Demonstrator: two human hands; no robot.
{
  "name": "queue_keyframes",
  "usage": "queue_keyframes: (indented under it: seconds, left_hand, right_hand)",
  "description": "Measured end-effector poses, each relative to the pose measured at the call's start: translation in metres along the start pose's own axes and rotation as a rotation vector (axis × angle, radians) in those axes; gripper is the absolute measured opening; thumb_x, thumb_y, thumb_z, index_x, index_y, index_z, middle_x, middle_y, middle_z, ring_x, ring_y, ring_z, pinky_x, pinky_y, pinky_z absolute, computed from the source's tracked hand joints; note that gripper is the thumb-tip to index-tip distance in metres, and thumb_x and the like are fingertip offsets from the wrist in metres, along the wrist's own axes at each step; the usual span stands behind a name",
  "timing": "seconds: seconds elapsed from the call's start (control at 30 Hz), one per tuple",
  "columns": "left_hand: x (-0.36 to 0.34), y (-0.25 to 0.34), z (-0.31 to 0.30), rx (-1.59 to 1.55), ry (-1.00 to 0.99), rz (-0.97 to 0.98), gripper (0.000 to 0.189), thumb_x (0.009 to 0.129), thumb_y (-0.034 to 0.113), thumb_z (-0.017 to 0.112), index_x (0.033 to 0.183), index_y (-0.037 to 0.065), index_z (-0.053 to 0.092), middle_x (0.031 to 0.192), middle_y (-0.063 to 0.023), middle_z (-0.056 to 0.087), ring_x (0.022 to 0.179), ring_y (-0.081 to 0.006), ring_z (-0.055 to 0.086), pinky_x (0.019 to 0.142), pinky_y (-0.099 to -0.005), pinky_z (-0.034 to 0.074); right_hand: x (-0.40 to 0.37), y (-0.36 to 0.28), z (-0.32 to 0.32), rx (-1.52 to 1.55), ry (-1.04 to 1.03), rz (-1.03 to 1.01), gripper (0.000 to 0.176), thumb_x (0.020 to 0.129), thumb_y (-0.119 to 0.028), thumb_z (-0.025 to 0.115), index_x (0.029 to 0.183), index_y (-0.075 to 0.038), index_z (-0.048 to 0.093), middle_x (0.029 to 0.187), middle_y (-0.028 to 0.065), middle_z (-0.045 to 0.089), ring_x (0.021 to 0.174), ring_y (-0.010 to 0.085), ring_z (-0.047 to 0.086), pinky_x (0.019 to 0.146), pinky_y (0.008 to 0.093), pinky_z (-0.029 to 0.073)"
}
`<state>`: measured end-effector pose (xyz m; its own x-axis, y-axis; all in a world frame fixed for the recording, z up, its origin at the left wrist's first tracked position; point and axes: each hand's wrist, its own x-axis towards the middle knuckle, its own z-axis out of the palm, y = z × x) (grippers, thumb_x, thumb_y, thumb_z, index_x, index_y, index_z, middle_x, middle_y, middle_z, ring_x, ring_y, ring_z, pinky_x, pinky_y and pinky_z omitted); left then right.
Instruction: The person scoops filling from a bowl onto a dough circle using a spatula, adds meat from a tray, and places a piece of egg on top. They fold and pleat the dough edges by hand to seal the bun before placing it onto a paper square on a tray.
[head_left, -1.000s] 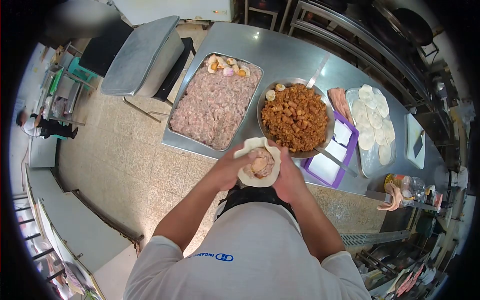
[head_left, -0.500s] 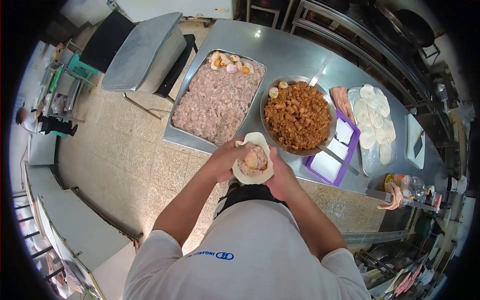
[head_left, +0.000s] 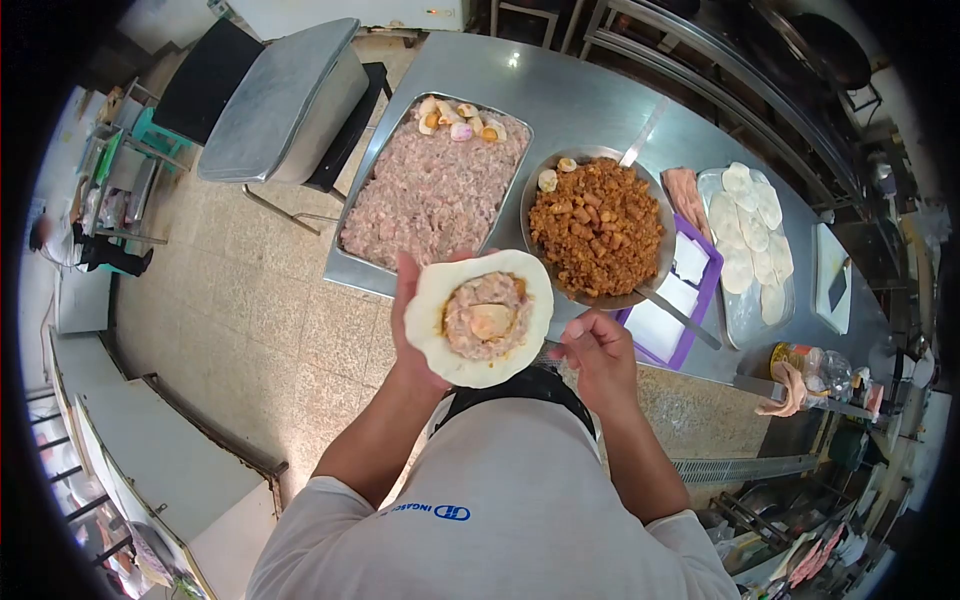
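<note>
A round dough wrapper (head_left: 428,300) lies spread out on my left hand (head_left: 408,330), whose fingers and palm support it from beneath and at its left edge. Pink minced filling (head_left: 462,325) sits in its middle, topped by a pale egg piece (head_left: 490,321). Just right of the wrapper, apart from it, my right hand (head_left: 600,358) has its fingers curled with thumb and fingertips close together; whether anything is between them is too small to tell. Beyond my hands are a tray of pink minced meat (head_left: 430,195) and a bowl of brown cooked filling (head_left: 595,230).
Dough rounds (head_left: 742,235) overlap on a metal tray (head_left: 742,330) at the right, near a purple-rimmed tray (head_left: 712,268). A bottle (head_left: 790,358) stands at the table's right front. A metal-topped container (head_left: 285,100) stands left of the table. A person (head_left: 70,243) is at the far left.
The wrapper has opened out flat and moved slightly nearer the left on my left hand. My right hand has let go of its edge and moved right and down.
</note>
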<state>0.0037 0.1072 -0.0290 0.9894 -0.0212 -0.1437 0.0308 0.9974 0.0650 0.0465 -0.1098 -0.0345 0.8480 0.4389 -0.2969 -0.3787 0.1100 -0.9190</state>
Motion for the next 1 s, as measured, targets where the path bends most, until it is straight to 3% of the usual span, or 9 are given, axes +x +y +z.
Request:
queue_keyframes:
  seconds: [0.07, 0.23, 0.4, 0.5, 0.67, 0.77, 0.83, 0.93, 1.0]
  left_hand:
    - [0.001, -0.004, -0.003, -0.102, -0.029, 0.127, 0.070, 0.098, 0.071, 0.038, 0.132, 0.015, 0.063, 0.145, -0.0136, 0.056, 0.127, -0.0365, 0.058, 0.099, -0.0556, 0.053]
    - [0.000, -0.008, -0.033, -0.109, 0.087, 0.058, 0.073, 0.097, 0.073, 0.038, 0.141, 0.017, 0.055, 0.137, -0.0135, 0.060, 0.120, -0.0350, 0.062, 0.097, -0.0558, 0.054]
    - [-0.002, -0.006, -0.013, -0.108, -0.073, 0.114, 0.072, 0.096, 0.074, 0.039, 0.134, 0.018, 0.062, 0.139, -0.0120, 0.060, 0.121, -0.0344, 0.061, 0.098, -0.0536, 0.053]
    - [-0.001, -0.008, -0.010, -0.065, 0.001, 0.174, 0.072, 0.096, 0.075, 0.040, 0.132, 0.018, 0.064, 0.138, -0.0111, 0.061, 0.122, -0.0334, 0.061, 0.099, -0.0528, 0.052]
    - [-0.003, -0.006, -0.024, -0.062, -0.125, 0.080, 0.073, 0.095, 0.076, 0.040, 0.133, 0.018, 0.064, 0.137, -0.0113, 0.062, 0.122, -0.0331, 0.061, 0.100, -0.0527, 0.052]
    - [-0.006, -0.007, -0.025, -0.077, -0.148, 0.050, 0.074, 0.095, 0.076, 0.040, 0.133, 0.018, 0.063, 0.136, -0.0133, 0.063, 0.122, -0.0341, 0.062, 0.101, -0.0534, 0.052]
    - [-0.009, -0.010, -0.021, -0.064, -0.171, 0.047, 0.074, 0.095, 0.076, 0.040, 0.134, 0.017, 0.062, 0.135, -0.0146, 0.063, 0.121, -0.0347, 0.062, 0.101, -0.0542, 0.052]
    - [-0.015, -0.014, -0.010, -0.103, -0.146, 0.015, 0.076, 0.094, 0.077, 0.040, 0.136, 0.017, 0.060, 0.134, -0.0170, 0.063, 0.122, -0.0360, 0.062, 0.100, -0.0550, 0.052]
    - [-0.016, -0.015, -0.006, -0.125, -0.178, -0.015, 0.078, 0.093, 0.078, 0.040, 0.138, 0.017, 0.059, 0.135, -0.0177, 0.063, 0.123, -0.0376, 0.061, 0.101, -0.0559, 0.052]
  right_hand:
    - [0.003, 0.001, 0.007, 0.099, -0.064, -0.016, 0.010, 0.099, -0.012, 0.066, 0.099, -0.003, 0.062, 0.081, 0.0001, 0.060, 0.076, 0.0070, 0.059, 0.071, 0.0264, 0.054]
    - [0.009, -0.002, 0.030, 0.024, -0.160, 0.052, 0.018, 0.100, -0.013, 0.066, 0.110, 0.001, 0.060, 0.091, 0.0015, 0.063, 0.082, 0.0076, 0.060, 0.078, 0.0243, 0.052]
    - [0.013, -0.009, 0.041, -0.043, -0.162, 0.003, 0.016, 0.100, -0.013, 0.067, 0.106, 0.001, 0.061, 0.090, 0.0014, 0.064, 0.081, 0.0070, 0.061, 0.074, 0.0237, 0.052]
    - [0.012, -0.013, 0.046, -0.073, -0.135, -0.021, 0.015, 0.100, -0.012, 0.067, 0.104, 0.001, 0.062, 0.089, 0.0010, 0.064, 0.079, 0.0062, 0.061, 0.070, 0.0230, 0.052]
    - [0.011, -0.008, 0.045, -0.100, -0.119, -0.106, 0.015, 0.099, -0.012, 0.067, 0.098, 0.002, 0.063, 0.086, 0.0006, 0.064, 0.077, 0.0051, 0.059, 0.065, 0.0246, 0.050]
    - [0.008, -0.010, 0.038, -0.343, -0.108, -0.167, 0.015, 0.100, -0.014, 0.065, 0.097, 0.001, 0.063, 0.082, 0.0041, 0.066, 0.070, 0.0105, 0.060, 0.064, 0.0262, 0.050]
    - [0.002, -0.025, 0.041, -0.688, -0.054, -0.468, 0.019, 0.097, -0.013, 0.066, 0.086, 0.002, 0.061, 0.070, 0.0111, 0.055, 0.060, 0.0225, 0.055, 0.055, 0.0360, 0.042]
    - [-0.006, -0.036, 0.041, -0.701, -0.047, -0.516, 0.018, 0.097, -0.013, 0.064, 0.085, 0.000, 0.060, 0.069, 0.0145, 0.051, 0.059, 0.0308, 0.052, 0.054, 0.0392, 0.040]
    - [-0.006, -0.039, 0.038, -0.698, -0.041, -0.530, 0.017, 0.096, -0.013, 0.066, 0.087, 0.000, 0.061, 0.070, 0.0132, 0.052, 0.060, 0.0285, 0.054, 0.055, 0.0379, 0.043]
